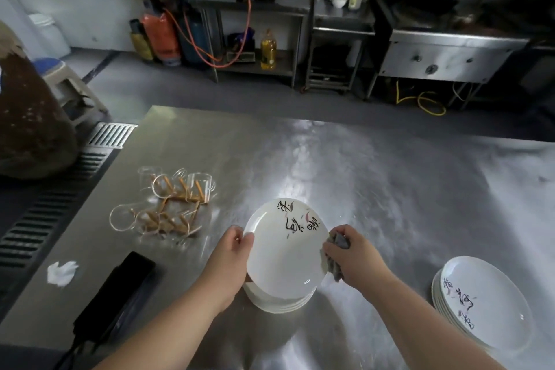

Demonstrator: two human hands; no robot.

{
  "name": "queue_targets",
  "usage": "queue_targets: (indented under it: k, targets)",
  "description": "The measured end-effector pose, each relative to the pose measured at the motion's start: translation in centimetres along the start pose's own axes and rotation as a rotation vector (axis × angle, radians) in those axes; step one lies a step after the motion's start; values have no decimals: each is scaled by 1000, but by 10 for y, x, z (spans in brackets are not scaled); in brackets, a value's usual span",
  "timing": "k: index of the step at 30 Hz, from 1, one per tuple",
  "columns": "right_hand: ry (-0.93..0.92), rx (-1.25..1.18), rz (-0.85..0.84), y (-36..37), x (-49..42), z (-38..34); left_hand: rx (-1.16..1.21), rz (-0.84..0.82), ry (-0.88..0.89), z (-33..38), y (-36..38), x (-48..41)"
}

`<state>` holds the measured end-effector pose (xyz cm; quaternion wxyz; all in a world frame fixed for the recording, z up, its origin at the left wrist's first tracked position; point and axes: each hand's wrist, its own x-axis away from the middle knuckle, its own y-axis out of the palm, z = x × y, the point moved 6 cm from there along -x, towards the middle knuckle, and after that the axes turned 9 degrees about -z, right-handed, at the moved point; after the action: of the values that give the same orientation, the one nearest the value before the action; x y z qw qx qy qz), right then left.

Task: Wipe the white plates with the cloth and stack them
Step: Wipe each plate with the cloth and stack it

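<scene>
- A person's left hand grips the left rim of a white plate (black brush-style lettering on its far side), holding it tilted above a stack of white plates on a steel table.
- The right hand clutches a grey cloth against the plate's right rim.
- A second plate stack sits well apart to the right.
- To the left lie clear glass cups on a wooden rack, a crumpled tissue and a black case.
</scene>
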<state>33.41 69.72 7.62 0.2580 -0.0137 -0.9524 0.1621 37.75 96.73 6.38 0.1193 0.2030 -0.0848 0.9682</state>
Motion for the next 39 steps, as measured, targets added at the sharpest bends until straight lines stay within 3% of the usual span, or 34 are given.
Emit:
queue_targets:
  k: [4, 9, 14, 18, 23, 26, 31, 35, 37, 39]
  targets:
    - [-66, 11, 77, -23, 23, -34, 355, -162, -10, 32, 14, 9]
    - [-190, 26, 124, -52, 60, -91, 521, -304, 26, 70, 32, 20]
    - [-539, 447, 195, -50, 99, -144, 568, -377, 67, 100, 56, 35]
    - [-688, 730, 419, -53, 119, -150, 597, -404, 73, 111, 77, 49]
    - [-802, 662, 176, -38, 125, -135, 536, -497, 104, 120, 106, 69]
    - [-846, 814, 249, -55, 124, -142, 520, -494, 102, 123, 116, 77]
    - [-796, 756, 387, -94, 125, -155, 542, -504, 118, 132, 129, 84]
    - [-1022, 724, 102, -58, 150, -133, 582, -523, 136, 137, 137, 87]
    - [-976, 842, -36, -55, 150, -119, 596, -502, 122, 132, 138, 89]
    - [-893, 1022, 10, -69, 139, -114, 568, -510, 118, 128, 141, 92]
